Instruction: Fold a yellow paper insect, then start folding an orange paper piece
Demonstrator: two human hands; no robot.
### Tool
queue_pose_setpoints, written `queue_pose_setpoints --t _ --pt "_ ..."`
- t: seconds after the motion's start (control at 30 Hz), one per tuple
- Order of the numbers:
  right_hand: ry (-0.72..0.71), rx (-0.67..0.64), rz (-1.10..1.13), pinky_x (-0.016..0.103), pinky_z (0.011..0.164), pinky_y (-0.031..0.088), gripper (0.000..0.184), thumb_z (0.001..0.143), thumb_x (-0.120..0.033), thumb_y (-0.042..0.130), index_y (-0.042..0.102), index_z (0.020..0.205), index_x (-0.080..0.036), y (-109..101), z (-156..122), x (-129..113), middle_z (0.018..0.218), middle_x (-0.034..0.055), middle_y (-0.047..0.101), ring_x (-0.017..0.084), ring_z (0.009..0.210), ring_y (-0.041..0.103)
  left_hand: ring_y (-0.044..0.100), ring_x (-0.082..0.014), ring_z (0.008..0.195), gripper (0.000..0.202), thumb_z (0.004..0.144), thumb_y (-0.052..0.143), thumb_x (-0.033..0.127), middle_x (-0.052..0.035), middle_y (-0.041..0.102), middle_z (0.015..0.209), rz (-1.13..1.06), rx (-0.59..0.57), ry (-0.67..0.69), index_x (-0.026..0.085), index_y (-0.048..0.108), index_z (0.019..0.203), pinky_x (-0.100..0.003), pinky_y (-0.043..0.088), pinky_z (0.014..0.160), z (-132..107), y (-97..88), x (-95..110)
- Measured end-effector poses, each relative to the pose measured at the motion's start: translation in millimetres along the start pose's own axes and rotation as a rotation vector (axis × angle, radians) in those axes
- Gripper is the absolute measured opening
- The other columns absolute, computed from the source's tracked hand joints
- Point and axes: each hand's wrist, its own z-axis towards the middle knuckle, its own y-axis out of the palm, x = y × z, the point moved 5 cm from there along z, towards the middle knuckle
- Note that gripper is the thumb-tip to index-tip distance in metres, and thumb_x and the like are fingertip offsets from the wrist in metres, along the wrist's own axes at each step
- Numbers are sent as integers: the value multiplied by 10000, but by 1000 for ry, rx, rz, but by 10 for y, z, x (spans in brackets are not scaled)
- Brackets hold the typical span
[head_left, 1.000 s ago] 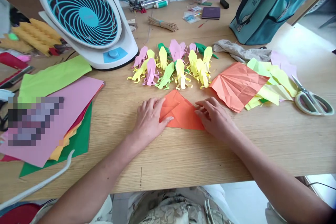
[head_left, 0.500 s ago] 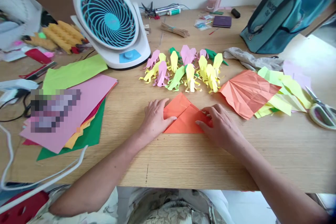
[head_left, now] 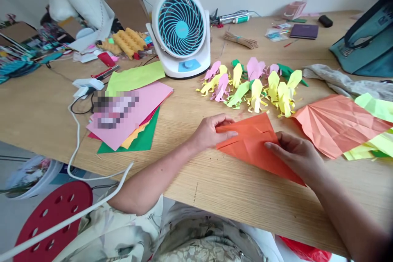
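Note:
A folded sheet of orange paper (head_left: pixel 248 141) is held between my two hands, tilted above the wooden table. My left hand (head_left: pixel 213 131) pinches its left corner, thumb on top and fingers behind. On the right side, my right hand (head_left: pixel 294 151) grips the edge with the thumb across the front; its other fingers are partly hidden by the paper. Crease lines and a folded flap show on the near face. Just beyond stand several folded paper figures (head_left: pixel 255 94) in yellow, pink and green. A creased, unfolded orange sheet (head_left: pixel 340 123) lies to the right of my right hand.
At left lies a stack of coloured paper (head_left: pixel 153 94) with a blurred-out item on it. Behind it stands a white and teal fan (head_left: pixel 182 28). A white cable (head_left: pixel 76 131) hangs over the table's front edge. A teal bag (head_left: pixel 368 41) and grey cloth (head_left: pixel 334 77) are at right.
The folded orange paper has turned and come up from lying flat on the table, with both hands still on it. My view has swung left, so objects appear shifted right.

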Motion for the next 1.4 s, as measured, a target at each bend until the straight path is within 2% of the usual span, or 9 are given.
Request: queue_pose_setpoints --t 0.1,0.23,0.33,0.53,0.83,0.97,1.1,1.2,1.4 --pt "111 -25 159 327 614 584 261 743 -444 775 713 935 -279 16 -25 27 933 53 745 229 765 711 646 -174 915 477 754 755 457 -68 678 1055 -371 30 -130 185 606 1116 -269 502 773 24 -65 -68" --pt "72 113 257 331 680 596 256 778 -424 752 707 998 -300 -29 -19 4 1046 67 744 236 869 718 657 -195 949 629 721 765 549 -106 639 1159 -669 -86 -281 215 535 1202 -286 541 726 6 13 -113" --pt "13 161 262 340 727 606 290 785 -434 745 698 1035 -294 -9 -11 -5 1061 44 739 226 911 709 666 -175 885 606 663 830 505 -91 657 1039 -629 -168 -358 183 573 1108 -255 537 676 -55 164 -128" --pt "4 59 288 327 770 603 282 800 -432 743 694 1046 -303 172 -55 -33 1103 36 737 230 950 705 548 -74 581 417 696 797 493 5 597 671 -458 -117 -293 133 605 781 -171 440 475 -109 321 -166" --pt "-27 11 319 316 839 572 333 791 -474 743 688 1067 -296 266 -78 -96 1144 24 727 235 1056 675 556 -84 506 385 694 783 476 5 615 600 -345 -86 -333 124 648 776 -180 418 420 -132 339 -174" --pt "46 -92 120 290 687 554 415 760 -576 723 715 938 -201 311 -89 -91 910 67 753 226 828 691 545 -71 492 352 715 777 447 4 629 610 -389 20 -269 129 628 732 -180 434 436 -121 302 -115" --pt "59 -139 -49 247 522 455 481 719 -618 729 712 757 -139 361 -100 -135 656 58 687 153 573 592 550 -76 509 349 720 780 441 4 627 625 -439 100 -225 132 618 704 -187 449 447 -112 261 -86" --pt "33 -124 -62 242 494 430 495 697 -634 733 698 689 -141 387 -101 -172 595 43 654 134 525 553 513 -71 476 362 682 809 449 28 588 588 -445 17 -251 134 633 715 -193 424 423 -126 331 -77" --pt "19 -132 -81 246 497 418 526 663 -665 737 683 679 -142 425 -126 -140 605 47 643 138 542 530 322 -23 390 364 715 784 463 76 458 471 -392 -143 -274 115 678 737 -190 214 377 -193 507 -89"
